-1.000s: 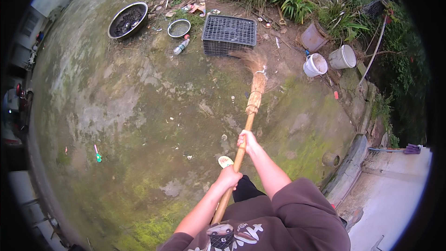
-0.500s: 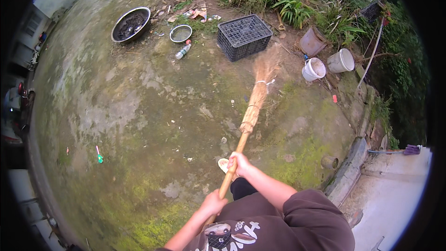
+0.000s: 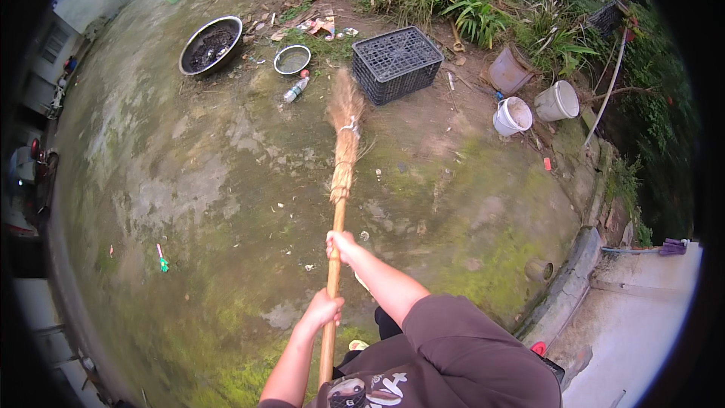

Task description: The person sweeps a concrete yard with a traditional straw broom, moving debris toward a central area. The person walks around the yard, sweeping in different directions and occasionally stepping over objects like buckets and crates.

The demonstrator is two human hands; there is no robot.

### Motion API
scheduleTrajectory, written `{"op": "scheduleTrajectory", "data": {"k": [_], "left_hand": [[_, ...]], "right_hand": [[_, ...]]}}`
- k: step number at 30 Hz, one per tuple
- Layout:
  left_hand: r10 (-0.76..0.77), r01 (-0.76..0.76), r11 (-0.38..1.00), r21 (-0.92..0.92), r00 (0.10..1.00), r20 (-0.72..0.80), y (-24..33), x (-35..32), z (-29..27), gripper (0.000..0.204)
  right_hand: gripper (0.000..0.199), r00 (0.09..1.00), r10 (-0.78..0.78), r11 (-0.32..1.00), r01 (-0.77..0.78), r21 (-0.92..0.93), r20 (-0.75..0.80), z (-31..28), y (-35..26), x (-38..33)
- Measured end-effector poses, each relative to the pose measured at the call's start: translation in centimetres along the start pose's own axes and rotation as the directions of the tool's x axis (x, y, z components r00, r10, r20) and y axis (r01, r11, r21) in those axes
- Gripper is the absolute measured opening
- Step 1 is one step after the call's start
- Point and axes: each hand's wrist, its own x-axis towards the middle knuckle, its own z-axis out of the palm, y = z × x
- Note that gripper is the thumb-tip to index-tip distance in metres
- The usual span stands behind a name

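A long straw broom (image 3: pixel 344 162) with a pale wooden handle stretches away from me over the mossy concrete ground. My right hand (image 3: pixel 341 245) grips the handle just below the bound straw. Lower on the same handle, nearer my body, my left hand (image 3: pixel 323 308) is wrapped round it. The broom's bristle tip, somewhat blurred, lies just left of a black plastic crate (image 3: pixel 396 64). Close to that tip, on its left, are a clear plastic bottle (image 3: pixel 297 89) and a small metal basin (image 3: pixel 292 60).
A large dark basin (image 3: pixel 211 47) stands at the far left. White buckets (image 3: pixel 513 116) sit at the right near plants and a low kerb (image 3: pixel 563 287). Litter lies along the back edge; a small green-and-white item (image 3: pixel 162 258) is on the ground at left.
Both hands have swung the broom leftward; its bristles went from right of the crate's front to its left side. My right arm now reaches further left. Both hands still hold the handle.
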Motion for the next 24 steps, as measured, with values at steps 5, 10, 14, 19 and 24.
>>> {"op": "scheduleTrajectory", "data": {"k": [5, 10, 14, 19, 24], "left_hand": [[0.087, -0.115, 0.990, 0.077, 0.950, 0.300, 7.0, 7.0, 7.7, 0.011], [0.081, -0.190, 0.942, 0.277, 0.929, 0.361, 9.9, 8.9, 9.8, 0.009], [0.038, -0.146, 0.976, 0.162, 0.845, 0.534, 9.0, 9.5, 11.4, 0.011], [-0.033, -0.101, 0.950, 0.295, 0.909, 0.416, 2.3, 5.1, 8.8, 0.013], [0.036, -0.087, 0.969, 0.232, 0.975, 0.218, -6.9, -5.9, 3.7, 0.013]], "right_hand": [[0.014, 0.924, -0.268, 0.962, 0.273, -0.020, -0.273, -9.6, -12.1, 0.2], [0.015, 0.870, -0.265, 0.926, 0.350, 0.142, -0.416, -13.4, -15.9, -2.6], [0.015, 0.820, -0.286, 0.940, 0.341, 0.023, -0.496, -16.7, -15.9, -4.3], [0.014, 0.899, -0.138, 0.977, 0.191, 0.091, -0.415, -15.8, -6.2, -4.7], [0.010, 0.977, 0.061, 0.990, -0.033, 0.138, -0.204, -10.7, 7.1, -8.4]]}}
